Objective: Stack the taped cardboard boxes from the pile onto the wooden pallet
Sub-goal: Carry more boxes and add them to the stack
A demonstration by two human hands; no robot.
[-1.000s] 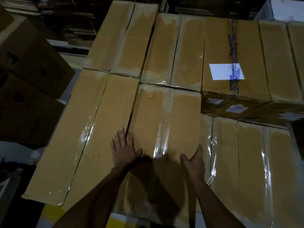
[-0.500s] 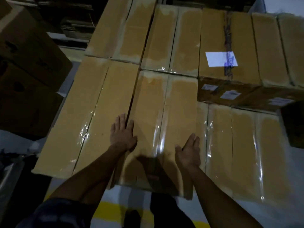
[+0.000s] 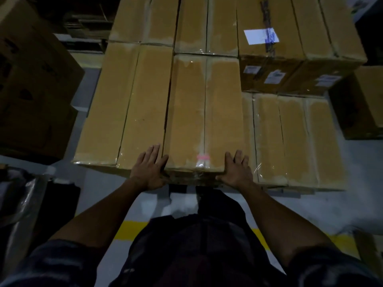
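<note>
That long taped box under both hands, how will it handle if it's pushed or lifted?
The long box looks stiff, probably sliding whole. Glossy tape may be slippery. Both the left hand and right hand flank it, suggesting bulk.

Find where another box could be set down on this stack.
Free: the lower tan taped boxes right of the held long taped cardboard box, below the labelled boxes. Crowded: left neighbour box sits flush; both hands occupy the near edge.

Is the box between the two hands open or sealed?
Sealed: the box has its flaps flat and clear tape along its middle seam.
</note>
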